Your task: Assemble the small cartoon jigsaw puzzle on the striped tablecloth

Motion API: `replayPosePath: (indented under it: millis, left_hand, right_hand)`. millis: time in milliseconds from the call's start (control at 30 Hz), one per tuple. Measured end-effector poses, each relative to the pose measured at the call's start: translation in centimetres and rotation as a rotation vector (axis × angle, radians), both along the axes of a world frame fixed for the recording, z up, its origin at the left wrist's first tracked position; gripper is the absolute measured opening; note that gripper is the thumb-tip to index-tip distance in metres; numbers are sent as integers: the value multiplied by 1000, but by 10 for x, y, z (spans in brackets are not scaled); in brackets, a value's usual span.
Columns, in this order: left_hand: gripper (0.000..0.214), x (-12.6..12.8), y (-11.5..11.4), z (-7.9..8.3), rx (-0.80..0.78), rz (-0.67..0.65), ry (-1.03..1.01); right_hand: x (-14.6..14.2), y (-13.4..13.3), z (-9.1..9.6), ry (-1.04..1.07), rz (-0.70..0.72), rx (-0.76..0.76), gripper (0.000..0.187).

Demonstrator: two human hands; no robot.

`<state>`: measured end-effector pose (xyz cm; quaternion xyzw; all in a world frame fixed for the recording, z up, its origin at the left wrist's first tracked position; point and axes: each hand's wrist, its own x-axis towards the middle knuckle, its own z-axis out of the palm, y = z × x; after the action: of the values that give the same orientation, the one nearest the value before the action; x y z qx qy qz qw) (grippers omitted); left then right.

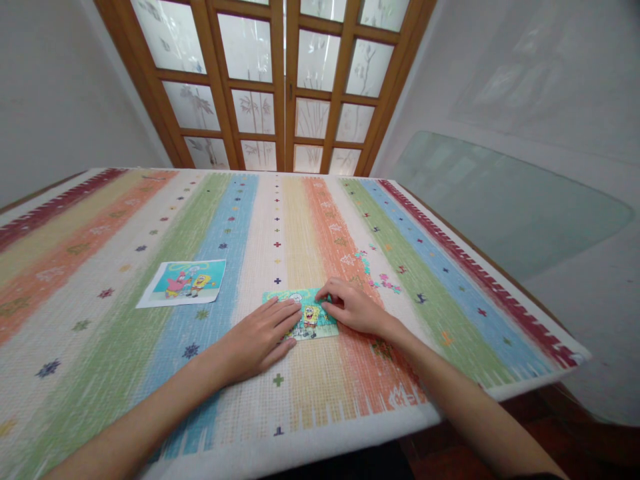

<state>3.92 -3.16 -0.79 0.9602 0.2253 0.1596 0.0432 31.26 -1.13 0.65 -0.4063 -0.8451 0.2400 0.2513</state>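
Note:
A small jigsaw puzzle lies flat near the table's front, with a yellow square cartoon figure on a teal ground. My left hand rests palm down on its left part, fingers stretched out and covering that side. At the puzzle's right edge is my right hand, its fingers curled and thumb and forefinger closed together against the puzzle. Whatever they grip is hidden. Beyond that hand lie several loose teal and pink puzzle pieces. To the left is a printed paper picture showing a pink and a yellow cartoon figure.
A striped cloth with small printed motifs covers the table. Wooden doors with glass panes stand beyond the far edge. A pale glass sheet is against the right wall.

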Motion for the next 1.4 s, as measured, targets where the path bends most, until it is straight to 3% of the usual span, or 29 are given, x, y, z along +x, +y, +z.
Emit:
replayPosePath:
  millis: [700, 1400]
  left_hand:
    - [45, 0, 0, 2, -42, 2, -15]
    - [46, 0, 0, 1, -31, 2, -21]
  right_hand:
    - [-2, 1, -6, -167, 126, 355, 16]
    - [-6, -1, -9, -82, 44, 303, 16]
